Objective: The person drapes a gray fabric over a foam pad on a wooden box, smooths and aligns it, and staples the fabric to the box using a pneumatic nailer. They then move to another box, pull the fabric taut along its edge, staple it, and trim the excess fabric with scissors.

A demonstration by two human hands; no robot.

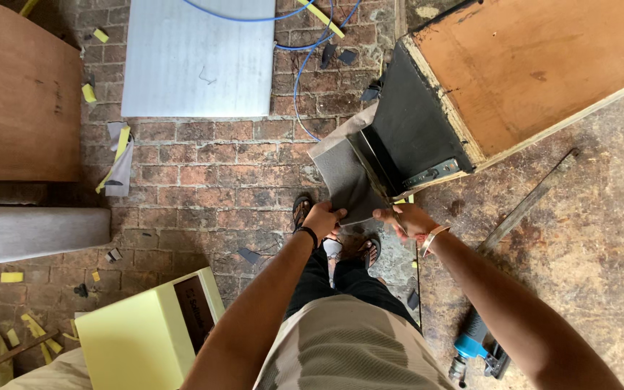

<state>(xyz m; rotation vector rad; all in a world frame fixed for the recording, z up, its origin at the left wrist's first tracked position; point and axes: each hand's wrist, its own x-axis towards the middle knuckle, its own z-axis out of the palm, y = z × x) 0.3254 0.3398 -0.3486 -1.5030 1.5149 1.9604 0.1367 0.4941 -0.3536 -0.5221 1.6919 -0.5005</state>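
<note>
Gripping, left hand (323,217): clenched on grey woven fabric sheet (346,180).
Right hand (407,220): pinches fabric edge beside black-fronted wooden box frame (471,87).
Blue power tool (479,348): well below frame.

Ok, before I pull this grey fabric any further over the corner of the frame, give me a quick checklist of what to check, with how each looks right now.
1. Left hand has the grey fabric by its lower edge: ok.
2. Right hand at the fabric's right edge by the wooden frame: ok; its exact grip, cannot tell.
3. Fabric lying flat, without creases: cannot tell.
4. Feet clear of the work: not ok, the sandalled foot sits right beside the left hand.
5. Blue power tool within reach on the floor beside the right arm: ok.
6. Blue hose clear of the frame: cannot tell.
</note>
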